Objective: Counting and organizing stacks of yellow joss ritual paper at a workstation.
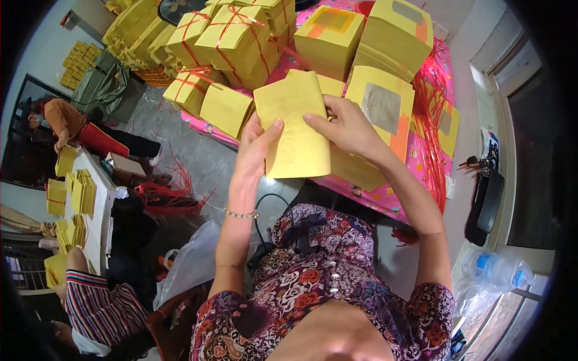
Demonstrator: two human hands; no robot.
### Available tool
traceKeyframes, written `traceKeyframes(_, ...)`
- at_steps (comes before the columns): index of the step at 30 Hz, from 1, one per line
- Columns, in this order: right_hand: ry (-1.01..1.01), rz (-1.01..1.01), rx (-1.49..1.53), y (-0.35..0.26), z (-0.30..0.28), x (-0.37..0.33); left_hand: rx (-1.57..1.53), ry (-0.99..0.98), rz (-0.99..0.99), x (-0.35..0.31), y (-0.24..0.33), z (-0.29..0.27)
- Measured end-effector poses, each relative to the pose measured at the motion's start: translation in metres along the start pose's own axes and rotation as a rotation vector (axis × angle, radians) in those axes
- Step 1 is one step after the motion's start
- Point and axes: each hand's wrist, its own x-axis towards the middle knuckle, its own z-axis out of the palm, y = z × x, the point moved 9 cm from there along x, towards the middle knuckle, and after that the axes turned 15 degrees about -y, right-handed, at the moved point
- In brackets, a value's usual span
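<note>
Yellow paper, a folded sheaf (298, 147), is pinched between both hands in front of the wearer: the left hand (256, 141) clamps its left edge, thumb on the face, and the right hand (350, 127) clamps the right edge likewise. Dark specks mark its face, too fine to read as writing. Just beyond, a yellow stack (359, 90) bears a plain silver square (382, 107) and an orange strip (400, 137), with no lettering legible. Tied bundles (232, 30) crossed with red ribbon stand farther back on the pink patterned tablecloth (415, 162). Loose red strands (428, 123) hang at right. A clear bottle (497, 271) with a blue patch lies at far right, its wording indistinct.
</note>
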Motion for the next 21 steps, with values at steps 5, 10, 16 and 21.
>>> traceKeyframes(5, -0.196, 0.16, 0.073, 0.009, 0.022, 0.015, -0.112, 0.055, -0.052, -0.008, -0.019, -0.025)
traceKeyframes(10, -0.239, 0.192, -0.044, 0.016, 0.025, 0.021, -0.137, 0.077, -0.054, -0.004, -0.031, -0.036)
traceKeyframes(16, -0.407, 0.253, 0.036, 0.017, 0.038, 0.018, -0.108, 0.156, -0.015, -0.005, -0.031, -0.055)
traceKeyframes(21, -0.333, 0.197, -0.054, 0.016, 0.033, 0.017, -0.053, 0.254, 0.05, -0.011, -0.021, -0.058)
